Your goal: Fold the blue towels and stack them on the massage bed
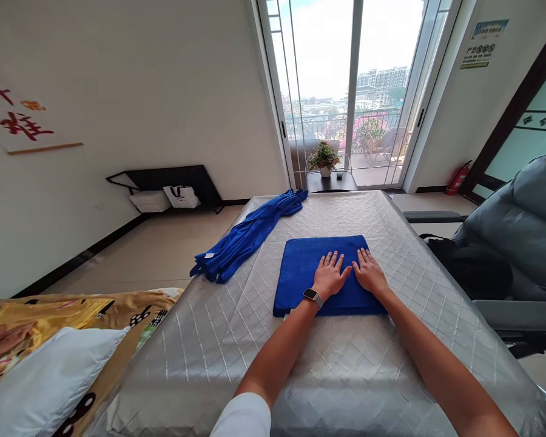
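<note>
A blue towel (300,267), folded into a flat rectangle, lies on the silver quilted mattress (227,340). Both of my hands rest palm down on top of it. My left hand (331,276), with a watch on the wrist, presses near the towel's middle with its fingers spread. Close beside it, my right hand (368,271) lies flat toward the towel's right side, its fingers stretched out. The two thumbs almost meet; I cannot tell whether they touch. Farther left, a heap of loose blue cloth (250,233) with a white label stretches along the mattress's left edge.
Left of the mattress lie a white pillow (64,376) and a patterned yellow blanket (50,309). A grey armchair (523,224) stands at the right, holding a black bag (468,267). Beyond the far edge, a small table (316,183) bears a potted plant (325,161).
</note>
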### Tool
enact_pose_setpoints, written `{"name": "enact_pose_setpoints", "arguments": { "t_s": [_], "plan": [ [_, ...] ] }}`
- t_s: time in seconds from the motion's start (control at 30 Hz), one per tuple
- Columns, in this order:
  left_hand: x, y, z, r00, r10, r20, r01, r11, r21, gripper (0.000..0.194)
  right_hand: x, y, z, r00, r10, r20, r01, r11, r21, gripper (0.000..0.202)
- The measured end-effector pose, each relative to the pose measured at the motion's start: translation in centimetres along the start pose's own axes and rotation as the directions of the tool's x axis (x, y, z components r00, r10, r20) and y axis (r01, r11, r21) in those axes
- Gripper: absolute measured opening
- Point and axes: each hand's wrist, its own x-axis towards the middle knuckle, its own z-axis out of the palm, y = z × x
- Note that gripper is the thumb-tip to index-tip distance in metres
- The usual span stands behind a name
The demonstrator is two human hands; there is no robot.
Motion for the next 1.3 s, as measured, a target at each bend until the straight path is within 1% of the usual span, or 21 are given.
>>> {"name": "enact_pose_setpoints", "arguments": {
  "t_s": [0.1, 0.2, 0.23, 0.3, 0.37, 0.43, 0.5, 0.6, 0.7, 0.77, 0.83, 0.9, 0.97, 1.03, 1.07, 1.13, 1.2, 1.23, 1.27, 1.3],
  "plan": [
    [-2.7, -4.1, -1.8, 0.993, -0.119, 0.019, 0.118, 0.992, 0.037, 0.072, 0.0, -0.1, 0.0, 1.0, 0.009, -0.002, -0.009, 1.0, 0.013, 0.072],
    [-5.8, -7.9, -3.2, 0.965, -0.262, -0.001, 0.261, 0.961, 0.093, 0.074, 0.0, -0.1, 0.1, 1.0, 0.017, 0.004, -0.017, 1.0, 0.025, 0.072],
    [-6.7, -8.8, -3.5, 0.955, -0.298, -0.007, 0.297, 0.949, 0.102, 0.076, 0.0, -0.1, 0.0, 1.0, 0.018, 0.005, -0.019, 1.0, 0.025, 0.073],
    [-8.1, -9.9, -3.6, 0.937, -0.349, -0.01, 0.348, 0.933, 0.093, 0.079, 0.0, -0.2, -0.1, 1.0, 0.026, 0.003, -0.026, 1.0, 0.017, 0.073],
    [-8.9, -10.3, -3.5, 0.929, -0.37, -0.017, 0.371, 0.927, 0.062, 0.08, -0.1, -0.4, -0.4, 0.999, 0.036, 0.003, -0.036, 0.999, -0.002, 0.072],
    [-9.1, -10.4, -3.3, 0.925, -0.379, -0.03, 0.38, 0.925, 0.03, 0.08, -0.6, -0.6, -0.7, 0.999, 0.05, 0.015, -0.05, 0.998, -0.024, 0.072],
    [-9.1, -10.4, -3.1, 0.925, -0.378, -0.037, 0.378, 0.926, 0.011, 0.08, -1.6, -0.6, -1.0, 0.997, 0.067, 0.047, -0.065, 0.997, -0.039, 0.074],
    [-9.0, -10.5, -3.0, 0.929, -0.369, -0.022, 0.369, 0.929, 0.003, 0.081, -3.9, -0.3, -0.8, 0.994, 0.069, 0.08, -0.066, 0.997, -0.04, 0.078],
    [-9.1, -10.7, -3.1, 0.93, -0.367, -0.01, 0.367, 0.93, 0.019, 0.08, -5.8, 0.0, -0.4, 0.998, 0.043, 0.045, -0.042, 0.999, -0.021, 0.078],
    [-9.2, -10.6, -3.4, 0.928, -0.374, -0.006, 0.373, 0.926, 0.053, 0.08, -6.4, 0.0, -0.4, 0.999, 0.04, 0.023, -0.04, 0.999, -0.006, 0.077],
    [-9.3, -10.1, -4.0, 0.923, -0.383, -0.031, 0.384, 0.916, 0.115, 0.078, -6.5, -0.2, -0.5, 0.999, 0.041, 0.019, -0.041, 0.999, 0.002, 0.076],
    [-9.1, -8.9, -4.7, 0.929, -0.358, -0.099, 0.37, 0.911, 0.18, 0.074, -6.4, -0.3, -0.7, 0.999, 0.037, 0.02, -0.037, 0.999, 0.009, 0.076],
    [-8.5, -6.8, -5.1, 0.95, -0.271, -0.157, 0.3, 0.931, 0.206, 0.068, -6.3, -0.5, -0.9, 0.999, 0.031, 0.023, -0.031, 0.999, 0.014, 0.075],
    [-7.2, -3.6, -5.0, 0.977, -0.139, -0.163, 0.168, 0.969, 0.182, 0.063, -6.3, -0.5, -1.0, 1.0, 0.023, 0.02, -0.024, 1.0, 0.01, 0.075],
    [-6.4, -1.7, -4.7, 0.986, -0.066, -0.152, 0.09, 0.983, 0.157, 0.061, -6.3, -0.5, -1.0, 1.0, 0.018, 0.016, -0.018, 1.0, 0.008, 0.075],
    [-4.7, 1.9, -3.5, 0.987, 0.072, -0.145, -0.056, 0.992, 0.11, 0.06, -6.4, -0.3, -0.8, 1.0, 0.001, 0.008, -0.001, 1.0, 0.01, 0.074],
    [-3.3, 4.7, -1.9, 0.981, 0.142, -0.134, -0.132, 0.988, 0.081, 0.06, -6.5, -0.1, -0.7, 1.0, -0.021, 0.003, 0.021, 1.0, 0.016, 0.071],
    [-2.8, 5.6, -1.2, 0.981, 0.153, -0.118, -0.145, 0.987, 0.071, 0.061, -6.5, 0.0, -0.7, 1.0, -0.031, 0.003, 0.031, 0.999, 0.019, 0.07],
    [-2.6, 6.0, -0.7, 0.984, 0.151, -0.097, -0.145, 0.987, 0.065, 0.062, -6.5, 0.0, -0.7, 0.999, -0.04, 0.005, 0.039, 0.999, 0.021, 0.069],
    [-2.6, 5.9, -0.3, 0.987, 0.14, -0.074, -0.136, 0.989, 0.06, 0.064, -6.5, 0.0, -0.7, 0.999, -0.042, 0.007, 0.042, 0.999, 0.025, 0.069]
  ]
}}
